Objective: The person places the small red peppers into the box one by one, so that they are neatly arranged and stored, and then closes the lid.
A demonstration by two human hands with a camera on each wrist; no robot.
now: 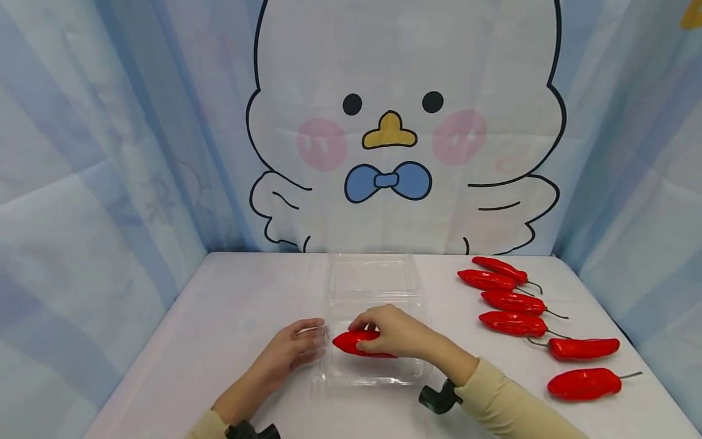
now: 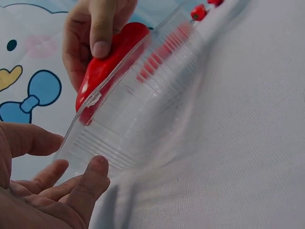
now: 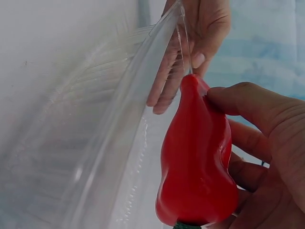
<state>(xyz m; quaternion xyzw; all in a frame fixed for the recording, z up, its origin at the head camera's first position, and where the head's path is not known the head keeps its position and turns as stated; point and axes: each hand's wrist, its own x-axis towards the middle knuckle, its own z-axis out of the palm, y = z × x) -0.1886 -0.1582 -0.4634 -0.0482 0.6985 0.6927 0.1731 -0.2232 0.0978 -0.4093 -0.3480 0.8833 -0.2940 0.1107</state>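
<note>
My right hand (image 1: 392,332) pinches a red chili pepper (image 1: 356,343) between thumb and fingers, over an open clear plastic clamshell box (image 1: 378,375). In the right wrist view the pepper (image 3: 195,162) shows its broad stem end close to the camera, its narrow tip near the box rim (image 3: 128,81). My left hand (image 1: 293,347) is at the box's left side, fingers loosely extended along the outer wall. The left wrist view shows those fingers (image 2: 93,179) by the clear ribbed wall (image 2: 143,109), the thumb near the rim.
Several more red peppers (image 1: 512,323) lie in a column on the right of the white table (image 1: 236,305), stems attached. The box's lid (image 1: 373,274) lies folded back toward the rear curtain (image 1: 395,225), which has a cartoon bird. Curtains also hang at both sides.
</note>
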